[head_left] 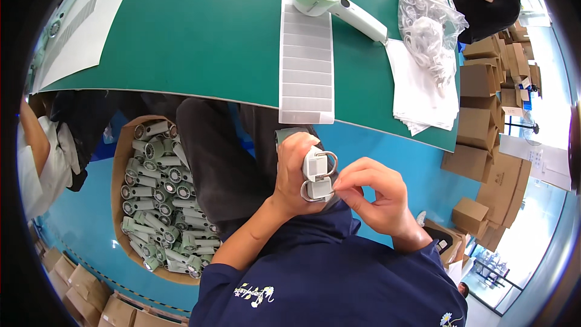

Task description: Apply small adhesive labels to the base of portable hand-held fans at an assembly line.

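Close to my body, my left hand point(295, 172) is wrapped round two white-and-green handheld fans point(317, 168), their white handle ends facing up side by side. A silvery loop point(334, 162) stands out from each end. My right hand point(376, 192) has its thumb and forefinger pinched together beside the lower loop; whatever is between the fingertips is too small to make out. On the table beyond lies another handheld fan point(358, 19), its round head resting on a long sheet of grey label strips point(307, 79).
The green table point(200, 30) carries a plastic bag of white cords point(426, 24) and a stack of white papers point(417, 94). Down at my left stands a carton point(124, 145) full of fans. Cardboard boxes point(478, 121) line the right. Other people work at far right and left.
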The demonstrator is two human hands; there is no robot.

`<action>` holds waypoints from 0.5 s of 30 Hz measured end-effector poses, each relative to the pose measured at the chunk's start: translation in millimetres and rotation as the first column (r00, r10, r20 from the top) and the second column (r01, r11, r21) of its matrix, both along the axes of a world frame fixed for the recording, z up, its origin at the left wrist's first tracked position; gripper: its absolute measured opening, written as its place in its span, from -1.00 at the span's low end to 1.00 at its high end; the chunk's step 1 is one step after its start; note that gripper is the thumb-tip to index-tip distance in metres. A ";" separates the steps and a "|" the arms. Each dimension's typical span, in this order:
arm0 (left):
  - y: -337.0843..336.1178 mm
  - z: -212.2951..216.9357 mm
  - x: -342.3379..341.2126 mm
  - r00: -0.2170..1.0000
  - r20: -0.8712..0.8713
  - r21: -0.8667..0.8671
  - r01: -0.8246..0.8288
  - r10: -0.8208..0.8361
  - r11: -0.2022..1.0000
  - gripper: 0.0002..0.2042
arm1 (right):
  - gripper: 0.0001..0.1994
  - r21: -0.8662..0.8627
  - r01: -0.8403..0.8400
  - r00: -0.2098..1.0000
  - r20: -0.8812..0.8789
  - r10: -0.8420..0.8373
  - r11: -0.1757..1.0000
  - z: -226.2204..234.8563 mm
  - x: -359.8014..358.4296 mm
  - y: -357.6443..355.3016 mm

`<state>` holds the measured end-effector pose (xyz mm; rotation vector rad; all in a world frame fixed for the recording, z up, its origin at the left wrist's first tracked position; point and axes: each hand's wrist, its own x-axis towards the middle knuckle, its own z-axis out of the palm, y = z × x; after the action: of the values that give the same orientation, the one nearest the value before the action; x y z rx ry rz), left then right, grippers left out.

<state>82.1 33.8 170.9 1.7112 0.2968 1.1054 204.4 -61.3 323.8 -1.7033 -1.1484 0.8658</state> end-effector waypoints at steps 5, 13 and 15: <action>4.5 -0.7 -1.2 0.997 -0.040 0.054 0.062 -0.060 0.997 0.09 | -0.80 -0.030 -0.007 0.999 0.031 0.008 1.000 -2.6 0.8 -4.2; 6.1 -1.5 -2.4 0.997 -0.039 0.055 0.063 -0.061 0.997 0.09 | -0.80 -0.030 -0.081 0.988 0.133 0.085 0.996 -3.7 1.4 1.7; 5.9 -1.9 -3.0 0.998 -0.042 0.056 0.057 -0.055 0.997 0.09 | -0.81 -0.030 -0.087 0.987 0.136 0.090 0.996 -4.3 0.9 2.6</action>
<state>79.1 39.7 169.1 1.7832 0.2432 1.0478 205.3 -58.7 319.5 -1.7644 -1.3193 0.8299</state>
